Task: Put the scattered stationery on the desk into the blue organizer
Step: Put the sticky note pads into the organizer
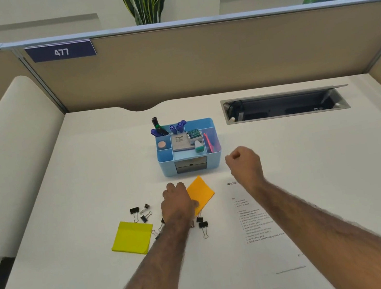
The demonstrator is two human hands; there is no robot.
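Note:
The blue organizer [214, 158] stands mid-desk with markers, an ink pad box, a stapler-pin box and a red pen in its compartments. Just in front of it lies an orange sticky-note pad [202, 189]. My left hand [177, 204] rests on the pad's left edge, fingers curled down over it; whether it grips the pad is unclear. My right hand [245, 164] hovers in a fist to the right of the organizer, nothing visible in it. A yellow sticky-note pad [132, 237] lies at the left. Several black binder clips [141, 212] are scattered around my left wrist.
A printed paper sheet [265, 228] lies on the desk under my right forearm. An open cable tray [284, 105] is sunk into the desk at the back right. A tan partition [195, 62] closes the back, and a cream divider [9, 163] the left.

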